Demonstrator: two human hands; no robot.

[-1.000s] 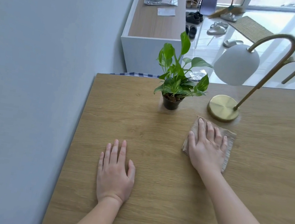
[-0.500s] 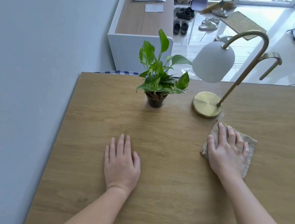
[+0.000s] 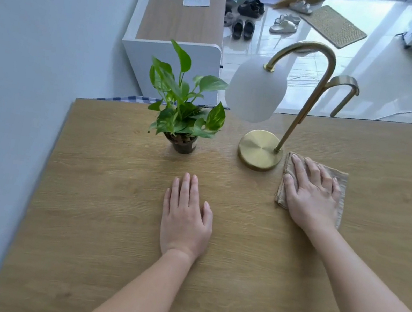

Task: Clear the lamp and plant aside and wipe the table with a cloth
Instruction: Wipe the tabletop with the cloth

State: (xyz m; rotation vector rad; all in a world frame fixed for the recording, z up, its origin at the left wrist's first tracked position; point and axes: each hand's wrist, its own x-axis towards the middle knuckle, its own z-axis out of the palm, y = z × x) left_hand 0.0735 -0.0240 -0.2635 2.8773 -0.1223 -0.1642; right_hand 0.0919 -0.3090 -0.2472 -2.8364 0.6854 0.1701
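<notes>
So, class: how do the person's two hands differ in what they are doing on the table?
The right hand presses flat on a beige cloth beside the lamp's brass base; the left hand rests on bare wood. The right lies farther from the person than the left. Both are open, palm down.

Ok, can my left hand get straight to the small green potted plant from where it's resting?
Probably yes. The left hand lies flat on the wooden table, with only bare tabletop between it and the small green potted plant. The brass lamp stands off to the right.
</notes>
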